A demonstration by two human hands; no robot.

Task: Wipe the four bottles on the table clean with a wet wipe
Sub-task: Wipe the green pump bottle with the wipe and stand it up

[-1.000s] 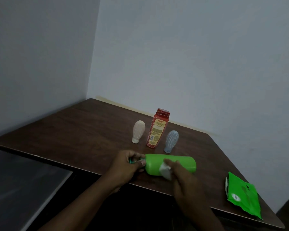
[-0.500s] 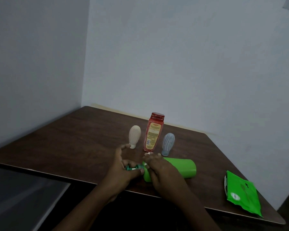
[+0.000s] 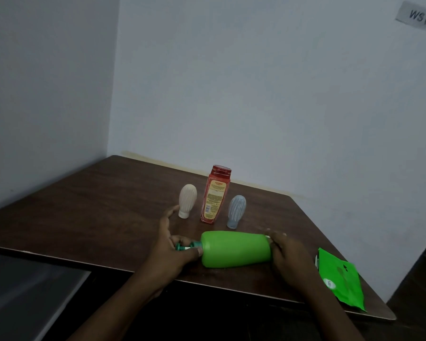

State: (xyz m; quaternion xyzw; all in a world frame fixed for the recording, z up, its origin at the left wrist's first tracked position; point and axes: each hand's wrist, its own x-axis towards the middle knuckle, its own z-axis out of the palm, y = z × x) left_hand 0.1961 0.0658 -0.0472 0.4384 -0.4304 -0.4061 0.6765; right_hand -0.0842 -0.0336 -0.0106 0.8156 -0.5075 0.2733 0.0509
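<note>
The wooden table (image 3: 84, 205) carries all items. The green bottle (image 3: 235, 249), the largest of the four bottles, serves as the reference here. It lies on its side near the table's front edge, with its long axis running left to right across the person's front. The dark green cap (image 3: 185, 246) points left and the broad base points right.

The left hand (image 3: 169, 244) is at the cap end, thumb and fingers clasped round the cap and neck. The right hand (image 3: 287, 254) is at the base end, fingers curled over the base rim. They pinch a small white sliver of wet wipe (image 3: 267, 237) against it. The fingertips are blurred, so the exact grasp is uncertain. Each hand touches its own end; the body between them is bare.

Judgement: the next stroke would run along the long axis, from the base toward the cap, and the right hand is placed for it.

Count:
- One green wipe packet (image 3: 340, 279), right of the green bottle, well apart.
- One red bottle (image 3: 214, 195), upright behind the green bottle.
- One beige bottle (image 3: 187, 200), behind and to the left, standing on its cap.
- One blue-grey bottle (image 3: 236, 210), directly behind, standing on its cap.
</note>
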